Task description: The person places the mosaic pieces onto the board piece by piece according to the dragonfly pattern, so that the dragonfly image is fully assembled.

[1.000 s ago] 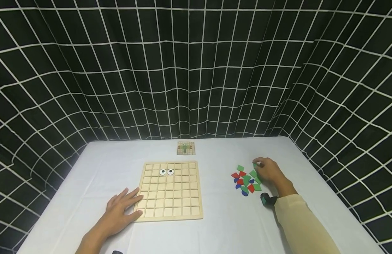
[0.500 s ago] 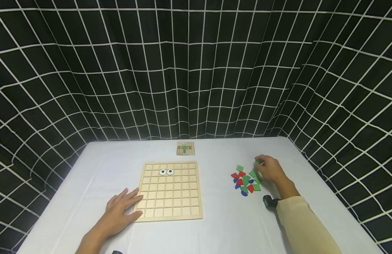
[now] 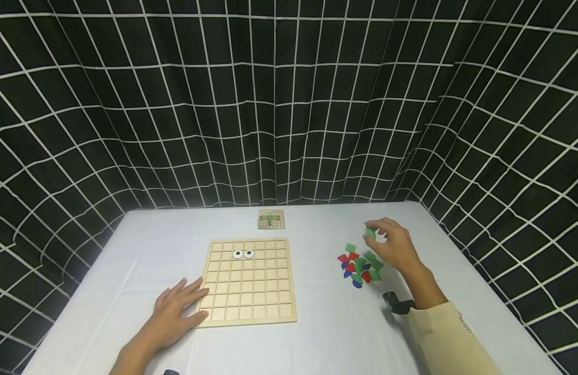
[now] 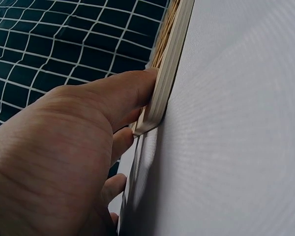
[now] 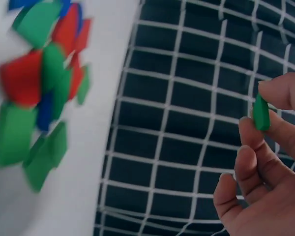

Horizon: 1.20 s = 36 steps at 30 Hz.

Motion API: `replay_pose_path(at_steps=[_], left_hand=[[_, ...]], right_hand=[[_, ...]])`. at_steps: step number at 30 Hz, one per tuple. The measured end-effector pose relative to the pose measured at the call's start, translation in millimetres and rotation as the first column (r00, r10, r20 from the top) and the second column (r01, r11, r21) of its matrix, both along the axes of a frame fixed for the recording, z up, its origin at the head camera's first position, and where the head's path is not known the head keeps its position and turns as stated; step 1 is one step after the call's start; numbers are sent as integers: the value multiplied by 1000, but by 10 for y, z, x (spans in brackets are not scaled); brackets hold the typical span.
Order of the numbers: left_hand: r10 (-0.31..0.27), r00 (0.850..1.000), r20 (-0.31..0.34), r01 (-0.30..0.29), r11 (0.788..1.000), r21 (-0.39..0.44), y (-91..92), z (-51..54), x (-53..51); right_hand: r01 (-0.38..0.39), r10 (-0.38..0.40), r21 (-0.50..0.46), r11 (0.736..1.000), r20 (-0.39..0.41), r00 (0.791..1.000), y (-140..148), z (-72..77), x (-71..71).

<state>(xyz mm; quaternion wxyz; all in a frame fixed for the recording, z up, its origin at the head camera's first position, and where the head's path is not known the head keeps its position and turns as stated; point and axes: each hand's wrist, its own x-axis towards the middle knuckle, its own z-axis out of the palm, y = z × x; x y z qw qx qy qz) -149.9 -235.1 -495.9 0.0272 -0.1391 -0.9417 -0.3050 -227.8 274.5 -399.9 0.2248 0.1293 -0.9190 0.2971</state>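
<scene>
Clock-face as seen from the head, 12 at the table's far edge. Right hand [image 3: 393, 246]: thumb and forefinger pinch a thin, flat green piece [image 3: 371, 233], apparently painted wood or plastic, held edge-on above the table; full outline cannot be told. Remaining fingers loosely bent, holding nothing. Handling, judged: light, stiff, unlikely to break, perhaps a little slippery on its smooth faces; best taken by opposite edges, faces left free.

At 7 to 8 o'clock from this hand, near it: a loose cluster of flat green pieces [image 3: 359, 264], red pieces [image 3: 366, 276] and blue pieces [image 3: 356, 284], some overlapping. Well apart, about 8 o'clock: a square pale wooden grid board [image 3: 248, 286], two round white eye discs [image 3: 238, 254] near its 12. Left hand [image 3: 174, 312]: at the board's 8, fingers spread, tips touching the rim, gripping nothing. Beyond the board, towards 1: a small printed card [image 3: 271, 220].
</scene>
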Motion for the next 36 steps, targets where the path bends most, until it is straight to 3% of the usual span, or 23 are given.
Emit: replay_pose_path(at_steps=[6, 15, 20, 32, 36], left_hand=[[-3, 1000, -8, 3, 1000, 4, -6, -5, -8], [2, 1000, 3, -2, 1000, -5, 12, 12, -27], [6, 1000, -3, -6, 1000, -3, 20, 5, -21], [16, 1000, 7, -16, 1000, -4, 16, 20, 0], [15, 1000, 9, -15, 1000, -2, 8, 22, 3]], right_hand=[[-70, 66, -47, 996, -86, 994, -189, 114, 63], [-167, 154, -79, 983, -150, 977, -409, 108, 93], [-233, 212, -104, 967, -179, 961, -586, 135, 110], [-386, 346, -103, 917, -281, 895, -1117, 183, 193], [-392, 347, -125, 911, -279, 895, -1307, 189, 194]])
